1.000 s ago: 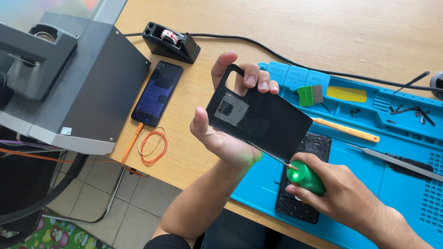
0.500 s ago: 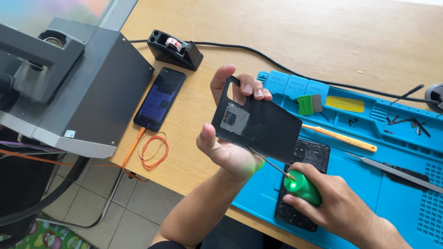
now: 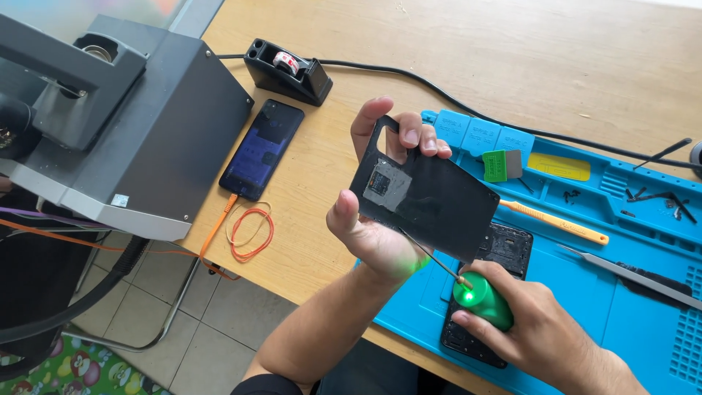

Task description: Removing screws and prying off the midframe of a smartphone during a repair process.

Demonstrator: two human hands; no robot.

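Gripping one black phone back cover [image 3: 431, 201] between thumb and fingertips, the left hand [image 3: 380, 183] had tilted it flatter than before. The right hand [image 3: 541, 333] stayed closed around one green-handled screwdriver [image 3: 479, 298], its tip just below the cover. Two phones: one [image 3: 263, 150] left of the fingers, one opened [image 3: 490, 292] beneath them.

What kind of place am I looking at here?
Probably a phone repair bench: a blue silicone work mat with small black screws, a black phone back cover held in the left hand, and a green-handled screwdriver.
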